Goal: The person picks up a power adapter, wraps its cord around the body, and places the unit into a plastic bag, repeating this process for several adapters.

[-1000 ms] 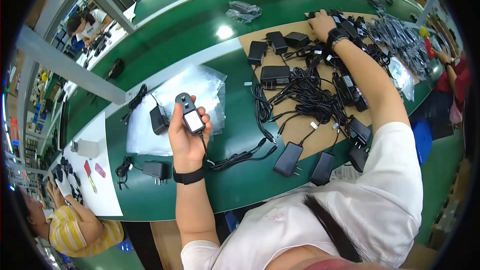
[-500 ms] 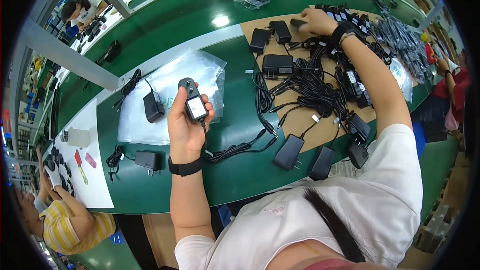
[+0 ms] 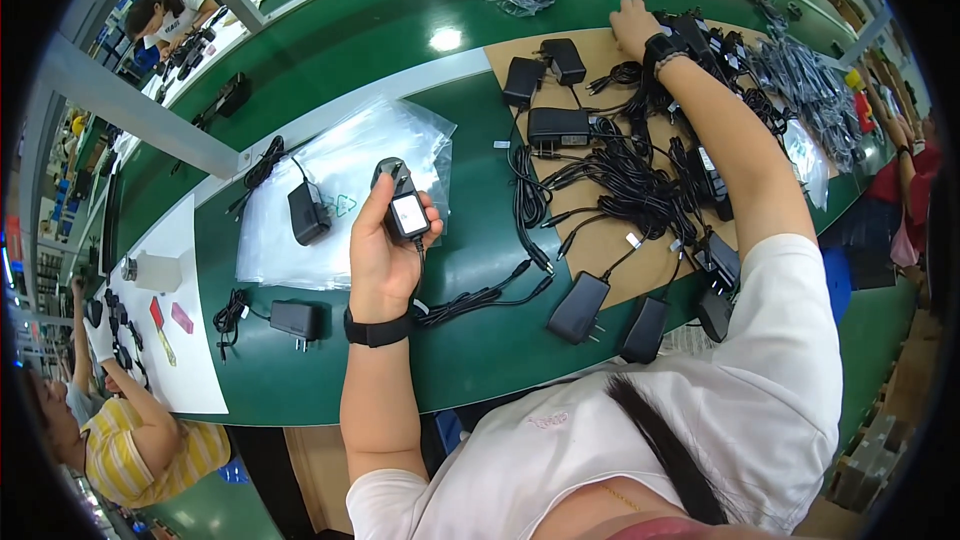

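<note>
My left hand [image 3: 388,250] is wrapped round a black power adapter [image 3: 408,215], its pale label and plug pins turned up, above clear plastic bags [image 3: 340,250]. The adapter's cord hangs past my wrist to the green table. At the far edge of a cardboard sheet [image 3: 590,30], my right hand [image 3: 632,30] has its fingers curled; whatever they hold is hidden. Beside that hand lie rows of black adapters [image 3: 690,35]. A heap of black cables [image 3: 630,180] spreads over the cardboard, with several loose adapters round it, one black adapter [image 3: 558,127] lying at its left.
Another adapter [image 3: 308,213] rests on the bags, and one more [image 3: 295,319] sits nearer me. Bagged cables [image 3: 810,90] are piled at the right. A metal post [image 3: 150,120] rises at the left. A co-worker in yellow stripes [image 3: 130,450] is at the lower left.
My right hand has moved right and slightly farther away; the dark piece at its fingertips no longer shows. My left hand, still round the adapter, has shifted slightly right.
</note>
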Available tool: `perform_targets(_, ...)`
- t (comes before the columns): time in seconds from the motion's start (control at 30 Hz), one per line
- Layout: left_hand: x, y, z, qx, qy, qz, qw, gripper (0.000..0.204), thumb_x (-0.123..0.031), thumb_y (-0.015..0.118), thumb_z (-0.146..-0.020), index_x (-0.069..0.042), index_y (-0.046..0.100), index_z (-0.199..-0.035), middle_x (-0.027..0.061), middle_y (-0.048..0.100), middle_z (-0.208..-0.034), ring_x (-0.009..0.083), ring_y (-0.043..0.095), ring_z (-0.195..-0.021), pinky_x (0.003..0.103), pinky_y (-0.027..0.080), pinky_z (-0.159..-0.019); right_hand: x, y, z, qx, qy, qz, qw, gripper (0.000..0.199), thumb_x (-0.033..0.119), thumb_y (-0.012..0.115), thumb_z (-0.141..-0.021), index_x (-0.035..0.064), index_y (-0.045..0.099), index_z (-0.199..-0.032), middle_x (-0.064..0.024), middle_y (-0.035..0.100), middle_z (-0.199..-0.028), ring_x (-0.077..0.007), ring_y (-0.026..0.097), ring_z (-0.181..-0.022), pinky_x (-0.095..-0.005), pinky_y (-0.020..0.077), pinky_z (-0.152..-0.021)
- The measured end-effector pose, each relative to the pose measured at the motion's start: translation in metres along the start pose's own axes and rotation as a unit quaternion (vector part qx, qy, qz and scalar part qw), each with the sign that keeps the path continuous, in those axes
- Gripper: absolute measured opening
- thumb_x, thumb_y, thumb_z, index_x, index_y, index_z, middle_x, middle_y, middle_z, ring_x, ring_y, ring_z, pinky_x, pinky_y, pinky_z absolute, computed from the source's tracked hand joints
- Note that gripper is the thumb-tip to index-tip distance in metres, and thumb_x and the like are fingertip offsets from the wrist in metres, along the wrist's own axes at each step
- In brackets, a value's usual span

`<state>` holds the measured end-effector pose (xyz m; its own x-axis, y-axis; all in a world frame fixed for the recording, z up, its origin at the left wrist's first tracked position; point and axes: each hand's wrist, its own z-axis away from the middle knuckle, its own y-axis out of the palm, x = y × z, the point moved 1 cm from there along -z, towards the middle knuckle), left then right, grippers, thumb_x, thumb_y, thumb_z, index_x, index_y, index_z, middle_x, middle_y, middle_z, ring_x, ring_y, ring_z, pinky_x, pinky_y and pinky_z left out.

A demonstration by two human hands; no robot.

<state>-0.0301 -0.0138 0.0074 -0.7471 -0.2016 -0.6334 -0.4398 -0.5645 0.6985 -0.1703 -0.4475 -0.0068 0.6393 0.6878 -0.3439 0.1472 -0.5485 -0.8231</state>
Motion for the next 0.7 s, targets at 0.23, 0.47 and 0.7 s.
perform_targets(0.23,-0.005,0.0,0.002,-0.02,0.027,0.003,0.999,0.028,-0.03,0.057,-0.085,-0.005,0.05,-0.097,0.0109,0.057,-0.078,0.0208,0.058,-0.066,0.031,0.05,-0.058,0.022,-0.029,-0.006,0.279,-0.011,0.204,0.938,0.025,0.027,0.057,-0.08,0.0049,0.067,-0.086,-0.0132,0.062,-0.091,-0.0316,0.056,-0.092,-0.0385,0.047,-0.075)
perform_targets(0.47,-0.006,0.001,0.004,-0.03,0.018,0.001,0.999,0.028,-0.03,0.058,-0.084,-0.005,0.05,-0.094,0.0102,0.057,-0.077,0.0202,0.058,-0.066,0.031,0.05,-0.059,-0.047,-0.011,-0.054,0.12,0.034,0.001,0.992,0.052,0.042,0.057,-0.079,0.0093,0.052,-0.119,-0.0206,0.055,-0.11,-0.0374,0.042,-0.113,-0.0504,0.041,-0.088)
perform_targets(0.7,-0.008,0.001,0.004,-0.022,0.036,-0.015,0.999,0.027,-0.031,0.056,-0.086,-0.005,0.051,-0.092,0.0097,0.058,-0.075,0.019,0.059,-0.065,0.03,0.049,-0.058,-0.059,0.042,-0.049,0.239,0.029,-0.216,0.946,0.051,0.033,0.063,-0.073,-0.0016,0.058,-0.11,-0.0205,0.056,-0.112,-0.0329,0.056,-0.098,-0.0378,0.0451,-0.085)
